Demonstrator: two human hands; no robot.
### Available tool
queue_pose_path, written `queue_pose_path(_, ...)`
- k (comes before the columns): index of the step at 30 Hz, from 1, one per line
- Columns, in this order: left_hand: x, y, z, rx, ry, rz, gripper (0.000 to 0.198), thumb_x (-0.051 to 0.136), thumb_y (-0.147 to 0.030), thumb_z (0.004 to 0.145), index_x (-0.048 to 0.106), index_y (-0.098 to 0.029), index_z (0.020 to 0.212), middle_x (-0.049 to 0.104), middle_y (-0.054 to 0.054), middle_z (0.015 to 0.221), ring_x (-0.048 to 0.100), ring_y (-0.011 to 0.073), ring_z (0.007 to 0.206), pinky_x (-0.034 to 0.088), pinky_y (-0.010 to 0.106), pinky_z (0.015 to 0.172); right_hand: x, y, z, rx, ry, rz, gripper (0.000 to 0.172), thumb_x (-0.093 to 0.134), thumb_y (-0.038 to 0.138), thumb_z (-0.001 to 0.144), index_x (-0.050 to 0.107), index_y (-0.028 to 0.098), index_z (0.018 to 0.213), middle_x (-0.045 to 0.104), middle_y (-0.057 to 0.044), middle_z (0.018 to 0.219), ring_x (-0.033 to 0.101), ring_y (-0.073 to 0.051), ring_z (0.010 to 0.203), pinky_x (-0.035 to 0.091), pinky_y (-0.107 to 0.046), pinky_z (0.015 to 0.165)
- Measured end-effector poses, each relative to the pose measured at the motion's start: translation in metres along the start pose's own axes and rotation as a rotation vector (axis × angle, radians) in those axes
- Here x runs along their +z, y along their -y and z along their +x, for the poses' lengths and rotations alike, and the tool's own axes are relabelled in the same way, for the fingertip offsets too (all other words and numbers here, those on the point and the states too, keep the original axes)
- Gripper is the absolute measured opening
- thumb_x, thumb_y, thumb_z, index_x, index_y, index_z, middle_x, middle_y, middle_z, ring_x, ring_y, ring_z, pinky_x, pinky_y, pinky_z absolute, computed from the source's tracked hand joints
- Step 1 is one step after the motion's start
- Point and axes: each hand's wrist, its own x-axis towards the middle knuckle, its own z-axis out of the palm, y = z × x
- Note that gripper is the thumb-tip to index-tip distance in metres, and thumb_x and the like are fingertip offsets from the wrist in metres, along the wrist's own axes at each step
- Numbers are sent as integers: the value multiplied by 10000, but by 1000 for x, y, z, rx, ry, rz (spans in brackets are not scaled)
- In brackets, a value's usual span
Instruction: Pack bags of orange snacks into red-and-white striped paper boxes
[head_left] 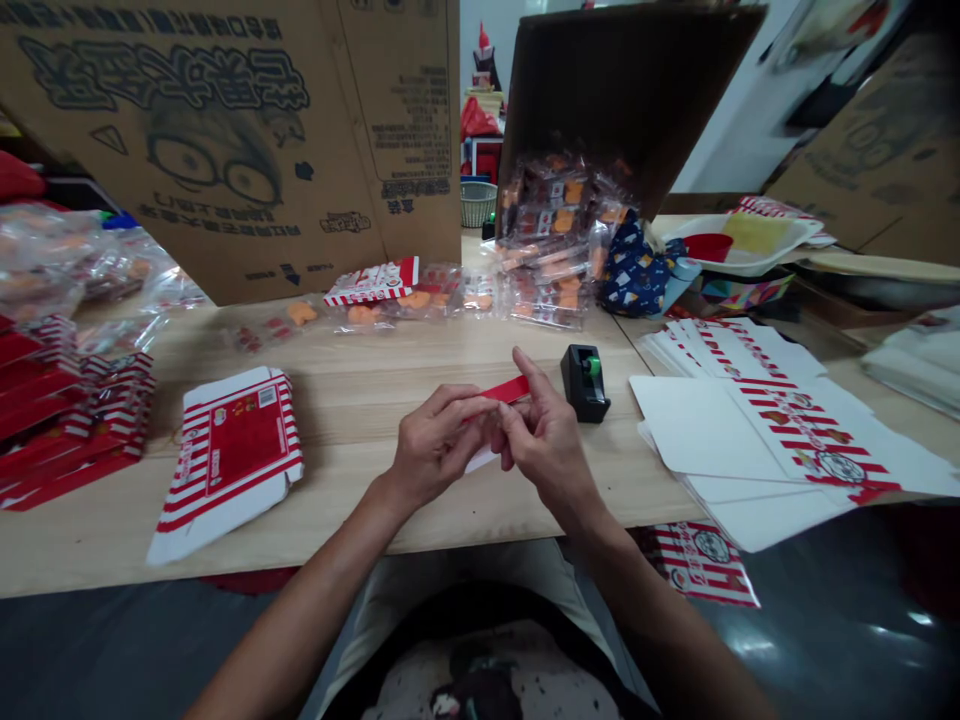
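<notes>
Gently, my fingers (525, 375) pinch the red strip (510, 390) evenly from both sides, tape dispenser (586, 383) just to their right

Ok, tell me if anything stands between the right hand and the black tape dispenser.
Nothing visible does. The right hand, pinching the red card, sits just left of and below the black tape dispenser, with only the wooden tabletop between them.

Paper strip (508, 390): red, with white at its lower end. Carton blank (244, 450): red panel, white border, bold red stripes. Tape dispenser (585, 383): black body, green core.
</notes>
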Motion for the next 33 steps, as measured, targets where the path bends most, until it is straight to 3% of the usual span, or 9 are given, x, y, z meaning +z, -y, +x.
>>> queue_pose_path(5, -1, 0, -1, -116, -45, 13, 260, 607, -163, 944, 702, -223, 1178, 721, 85, 1111, 696, 173, 1018, 580, 300, 874, 7, -8, 5, 3, 28, 99, 862, 579, 221, 872, 162, 240, 1627, 592, 70, 631, 533, -133, 501, 465, -264, 501)
queue_pose_path(10, -10, 8, -8, -230, -146, 15, 214, 611, -195, 945, 732, -229, 1119, 729, 72, 1095, 694, 182, 1002, 572, 309, 880, 25, -9, 15, -53, 4, -194, 916, 549, 171, 848, 92, 225, 1639, 566, 64, 600, 499, -162, 497, 408, -282, 513)
queue_pose_path(12, -17, 18, -19, -402, -267, 34, 189, 627, -263, 943, 737, -230, 1092, 727, 63, 1094, 687, 195, 1005, 565, 323, 897, 31, -13, 27, -79, 63, -311, 949, 525, 160, 846, 7, 186, 1641, 604, 47, 624, 530, -182, 523, 398, -287, 528)
queue_pose_path(14, -26, 35, -39, -713, -475, 71, 264, 616, -377, 946, 715, -225, 1138, 722, 69, 1127, 680, 221, 1022, 566, 358, 906, 28, -19, 49, -115, 198, -462, 955, 525, 163, 849, -11, 175, 1639, 655, 29, 661, 589, -201, 576, 414, -287, 562)
queue_pose_path(17, -41, 64, -82, -1106, -573, 172, 442, 590, -530, 918, 671, -220, 1222, 714, 87, 1162, 670, 295, 1071, 557, 490, 955, 7, -32, 102, -106, 319, -830, 781, 554, 187, 869, 278, 240, 1598, 749, -28, 834, 686, -228, 769, 474, -297, 695)
queue_pose_path(21, -58, 90, -120, -1098, -332, 452, 486, 571, -593, 864, 664, -184, 1109, 670, 145, 1189, 560, 415, 1262, 452, 646, 1065, -41, -56, 191, 41, 176, -1105, 473, 623, 120, 811, 640, 81, 1282, 727, -227, 1078, 674, -344, 1028, 487, -423, 869)
queue_pose_path(24, -54, 98, -103, -880, -198, 536, 445, 526, -538, 903, 627, -180, 1147, 631, 165, 1245, 537, 383, 1291, 434, 598, 1099, -71, -77, 247, 77, 43, -1153, 406, 658, 78, 751, 667, 10, 1152, 627, -323, 1257, 524, -433, 1276, 383, -559, 1022)
queue_pose_path(28, -12, 101, -41, -650, 148, 403, 297, 487, -403, 957, 651, -218, 1121, 688, 107, 1139, 631, 284, 1110, 489, 480, 1020, -99, -94, 291, 74, -101, -1132, 409, 691, 154, 767, 673, 110, 1173, 575, -297, 1371, 425, -468, 1370, 263, -705, 1049)
queue_pose_path(33, 56, 102, 4, -712, 619, 494, 427, 668, -399, 821, 663, -145, 1164, 640, 173, 1225, 581, 378, 1176, 453, 538, 1009, -116, -99, 320, -10, -196, -1086, 248, 660, 287, 936, 670, 138, 1133, 667, -182, 1208, 646, -296, 1098, 482, -546, 940)
